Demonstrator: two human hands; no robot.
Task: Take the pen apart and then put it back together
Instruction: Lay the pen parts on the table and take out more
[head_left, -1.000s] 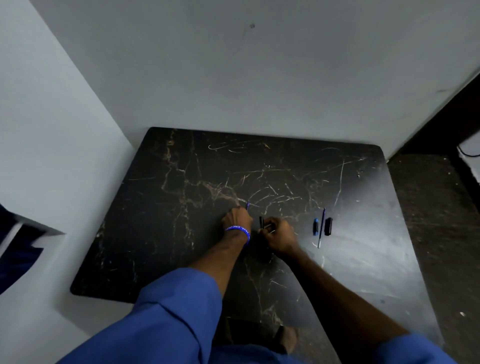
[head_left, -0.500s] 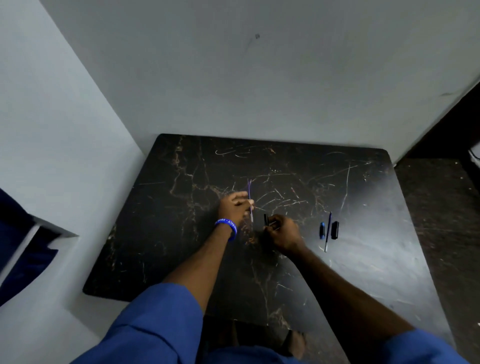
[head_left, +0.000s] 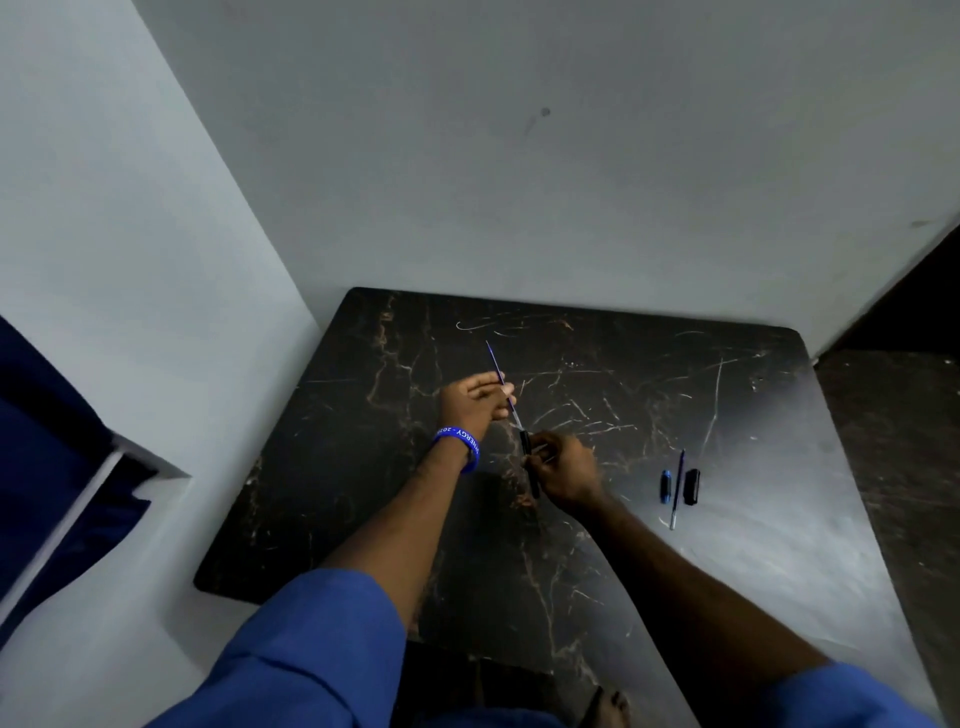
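A: Fingers first. Left hand (head_left: 475, 397): fingertips pinched narrow on the refill (head_left: 500, 375), a thin blue rod, its long end slanting up and away from the person, its tip pointing down toward the other hand.

B: And the right hand (head_left: 563, 470)?

A: Curled tight round the barrel (head_left: 528, 457), dark, held about upright above the table (head_left: 363, 467). The refill's tip sits at, or just beside, the barrel's upper mouth. Whether it is inside I cannot tell; too small and dim.

B: Going in or coming out?

A: Not decidable from this view. I would say it is a refill either just clear of its barrel or about to enter it.

B: Other parts?

A: Well to the right on the table, three pieces lying side by side, apart from the hands: a short blue piece (head_left: 665, 486), a second thin rod (head_left: 677, 488), a short black piece (head_left: 691, 486). The two short pieces look like caps or end plugs, though I cannot be sure.

B: So, progress?

A: Judgement only: stripping is largely done for whatever lies loose. Left: seat the refill, fit the small pieces, close up.
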